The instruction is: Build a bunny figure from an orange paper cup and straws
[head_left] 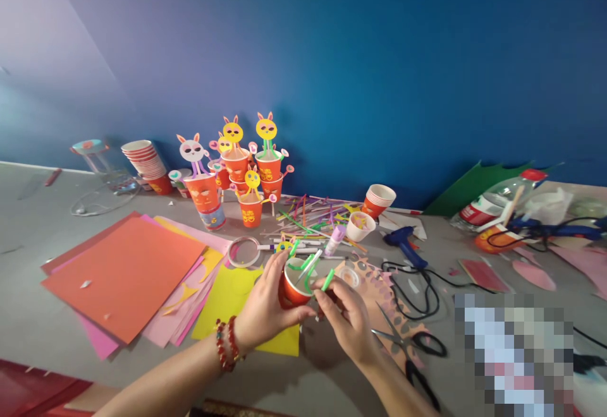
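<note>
My left hand is closed around a red paper cup with a white rim, held tilted so that its mouth faces me. Green straws and a whitish one stand up inside it. At the cup's right rim, my right hand pinches a green straw, whose bright end sticks up past the fingers. Where its lower end sits is hidden by the fingers. Just behind the cup lies a yellow paper animal head, partly covered by my left hand.
Finished cup figures stand by the wall, left of loose coloured straws. Coloured paper sheets lie left. To the right are open scissors, a blue glue gun with its cord, a glue stick and a plastic bottle.
</note>
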The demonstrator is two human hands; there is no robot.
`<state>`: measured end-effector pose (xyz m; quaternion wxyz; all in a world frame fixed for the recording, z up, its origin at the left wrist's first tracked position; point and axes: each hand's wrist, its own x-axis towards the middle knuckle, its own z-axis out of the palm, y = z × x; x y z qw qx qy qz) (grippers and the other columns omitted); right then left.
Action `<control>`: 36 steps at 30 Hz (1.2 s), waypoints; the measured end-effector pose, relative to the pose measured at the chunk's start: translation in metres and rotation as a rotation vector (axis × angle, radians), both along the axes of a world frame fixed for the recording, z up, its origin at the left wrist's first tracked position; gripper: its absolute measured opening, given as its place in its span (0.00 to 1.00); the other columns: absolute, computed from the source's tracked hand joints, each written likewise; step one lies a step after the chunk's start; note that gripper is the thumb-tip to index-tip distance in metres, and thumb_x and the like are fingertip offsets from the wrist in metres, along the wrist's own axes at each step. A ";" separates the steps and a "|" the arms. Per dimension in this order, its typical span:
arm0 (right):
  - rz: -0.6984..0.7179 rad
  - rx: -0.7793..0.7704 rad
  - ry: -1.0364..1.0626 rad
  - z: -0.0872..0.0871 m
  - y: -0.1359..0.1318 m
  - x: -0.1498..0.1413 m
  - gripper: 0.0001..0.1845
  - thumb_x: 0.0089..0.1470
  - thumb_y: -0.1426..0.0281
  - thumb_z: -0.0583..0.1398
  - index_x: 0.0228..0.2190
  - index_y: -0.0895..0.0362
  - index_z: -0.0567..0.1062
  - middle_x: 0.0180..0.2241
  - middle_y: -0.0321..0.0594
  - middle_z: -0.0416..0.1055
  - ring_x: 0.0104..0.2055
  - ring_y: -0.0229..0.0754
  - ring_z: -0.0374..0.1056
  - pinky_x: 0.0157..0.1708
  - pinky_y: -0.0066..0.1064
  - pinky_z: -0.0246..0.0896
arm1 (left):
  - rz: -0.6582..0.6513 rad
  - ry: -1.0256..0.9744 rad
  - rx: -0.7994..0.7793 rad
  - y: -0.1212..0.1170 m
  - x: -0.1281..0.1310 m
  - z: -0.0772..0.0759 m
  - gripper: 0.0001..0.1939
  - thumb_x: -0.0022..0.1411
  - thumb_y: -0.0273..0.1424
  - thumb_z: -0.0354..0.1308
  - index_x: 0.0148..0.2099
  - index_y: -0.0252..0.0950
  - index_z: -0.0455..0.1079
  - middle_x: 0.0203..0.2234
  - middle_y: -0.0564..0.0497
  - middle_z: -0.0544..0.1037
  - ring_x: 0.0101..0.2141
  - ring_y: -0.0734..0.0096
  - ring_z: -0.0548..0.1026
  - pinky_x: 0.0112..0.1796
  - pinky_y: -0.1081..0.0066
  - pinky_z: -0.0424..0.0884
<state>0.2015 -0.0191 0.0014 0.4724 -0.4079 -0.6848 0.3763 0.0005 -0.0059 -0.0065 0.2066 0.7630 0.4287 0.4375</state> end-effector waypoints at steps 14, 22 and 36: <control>-0.051 0.297 -0.186 0.007 -0.005 -0.002 0.04 0.64 0.69 0.60 0.36 0.52 0.76 0.31 0.38 0.78 0.33 0.43 0.75 0.35 0.29 0.69 | 0.037 0.032 -0.044 -0.003 0.005 0.008 0.40 0.56 0.41 0.69 0.64 0.36 0.55 0.56 0.35 0.71 0.58 0.45 0.72 0.55 0.49 0.72; -0.043 0.469 -0.275 0.017 -0.008 0.001 0.09 0.63 0.75 0.58 0.42 0.53 0.74 0.35 0.40 0.81 0.37 0.44 0.77 0.40 0.31 0.70 | 0.019 0.022 -0.054 -0.003 0.003 0.010 0.40 0.58 0.41 0.66 0.66 0.36 0.53 0.57 0.34 0.71 0.58 0.45 0.71 0.55 0.48 0.71; -0.006 0.432 -0.253 0.022 -0.005 0.004 0.03 0.62 0.71 0.59 0.38 0.53 0.74 0.31 0.37 0.79 0.30 0.39 0.75 0.34 0.27 0.69 | -0.008 -0.020 -0.043 -0.003 0.001 0.012 0.41 0.58 0.52 0.63 0.65 0.37 0.55 0.55 0.35 0.72 0.56 0.46 0.73 0.54 0.49 0.72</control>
